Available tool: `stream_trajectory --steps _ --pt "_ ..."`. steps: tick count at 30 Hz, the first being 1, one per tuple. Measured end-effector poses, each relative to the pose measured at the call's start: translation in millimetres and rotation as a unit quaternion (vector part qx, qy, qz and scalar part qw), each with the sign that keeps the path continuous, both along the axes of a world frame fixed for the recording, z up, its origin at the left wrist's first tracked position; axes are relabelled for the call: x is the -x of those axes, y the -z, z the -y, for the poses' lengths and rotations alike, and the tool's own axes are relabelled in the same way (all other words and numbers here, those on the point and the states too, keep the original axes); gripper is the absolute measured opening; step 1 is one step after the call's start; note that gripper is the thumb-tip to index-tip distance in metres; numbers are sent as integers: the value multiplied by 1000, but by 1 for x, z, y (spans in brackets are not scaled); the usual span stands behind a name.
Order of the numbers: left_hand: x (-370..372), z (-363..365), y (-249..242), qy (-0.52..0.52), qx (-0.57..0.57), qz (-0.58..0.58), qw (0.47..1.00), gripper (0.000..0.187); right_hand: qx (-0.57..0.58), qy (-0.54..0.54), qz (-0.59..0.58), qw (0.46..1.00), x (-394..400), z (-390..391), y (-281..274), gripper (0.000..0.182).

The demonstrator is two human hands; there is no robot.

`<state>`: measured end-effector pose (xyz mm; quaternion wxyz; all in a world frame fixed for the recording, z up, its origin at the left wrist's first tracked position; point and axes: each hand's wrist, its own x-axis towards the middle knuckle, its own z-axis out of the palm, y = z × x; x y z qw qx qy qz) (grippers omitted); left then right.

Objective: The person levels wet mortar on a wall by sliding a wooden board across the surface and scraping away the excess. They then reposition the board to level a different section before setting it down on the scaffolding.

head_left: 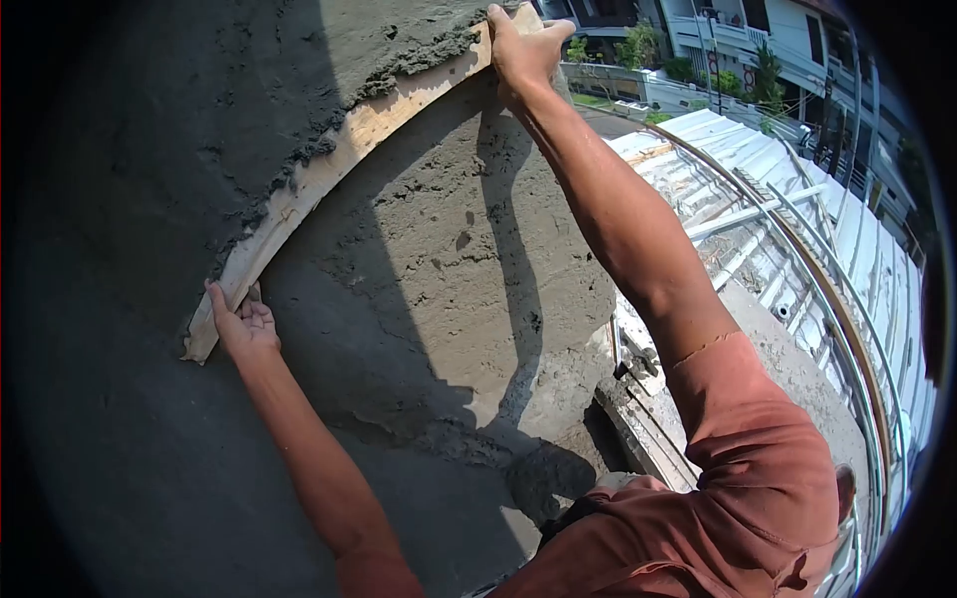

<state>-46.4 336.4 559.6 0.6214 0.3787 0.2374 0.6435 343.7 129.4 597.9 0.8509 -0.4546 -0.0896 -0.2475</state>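
A long wooden straightedge board lies slantwise against the wet grey plaster wall, from lower left to upper right. My left hand grips its lower end, thumb on one side and curled fingers on the other. Around the upper end my right hand is closed, arm stretched far out. Fresh mortar is heaped in a ragged ridge along the board's upper edge. Below the board the wall surface looks rougher and pitted, crossed by shadows.
Corrugated metal roofing spreads out lower down at the right, with pipes and a long curved rail on it. A dark mound of mortar sits below, beside a pale ledge. Buildings and greenery stand beyond.
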Motion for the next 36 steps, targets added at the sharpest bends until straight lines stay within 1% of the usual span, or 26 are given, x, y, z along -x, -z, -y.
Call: stream_trajectory --steps 1,4,6,8,9,10,12,13,14,16,18,19,20,22,24,25,28,30,32,33,34,36 --pt "-5 13 -4 -3 10 -25 1000 57 2 -2 0 1000 -11 1 6 62" --pt "-41 54 -7 4 -13 -18 1000 60 -25 -9 -11 1000 -61 14 26 63" --pt "-77 88 -6 30 -12 -24 999 61 -76 -24 -14 997 -106 33 44 63" --pt "-110 109 -1 62 5 -26 998 59 -126 -82 -8 989 -136 60 61 64" --pt "-122 115 3 81 2 -39 996 58 -135 -83 -23 987 -149 70 66 65" --pt "-132 123 9 94 -5 -38 995 56 -143 -86 -42 985 -158 76 75 66" --pt "-143 129 21 75 31 -49 995 55 -123 -80 -74 986 -169 85 96 66" --pt "-143 132 31 69 37 -50 996 55 -116 -96 -77 986 -183 88 114 66" --pt "-141 132 41 64 43 -47 996 54 -104 -81 -88 987 -166 92 122 68" --pt "-133 123 58 66 52 -51 995 56 -116 -72 -78 988 -159 84 142 68" --pt "-122 115 63 64 40 -43 996 57 -92 -33 -87 991 -162 65 151 65" --pt "-115 114 53 44 50 -26 997 55 -107 -60 -71 990 -128 63 134 64" --pt "-102 107 45 38 38 -17 998 58 -118 -60 -40 990 -119 52 121 64" --pt "-79 96 29 12 21 -10 1000 60 -103 -47 -41 993 -83 39 88 63" --pt "-57 82 19 24 21 -13 999 63 -78 9 -51 996 -70 20 72 62" --pt "-51 78 17 33 29 -28 999 64 -88 -20 -65 994 -49 25 64 62" --pt "-54 77 19 21 26 -21 999 64 -108 -41 -37 993 -53 29 72 61" --pt "-66 83 21 25 16 -13 999 62 -89 -46 -55 993 -64 41 81 62" --pt "-86 100 31 69 15 -56 996 58 -112 -51 -74 990 -89 53 106 62" --pt "-100 111 39 81 24 -65 994 56 -139 -45 -54 988 -106 61 118 62" --pt "-116 120 46 94 31 -70 993 54 -138 -51 -55 988 -138 66 132 62" --pt "-135 128 56 73 55 -75 993 52 -154 -69 -58 984 -149 79 131 61"
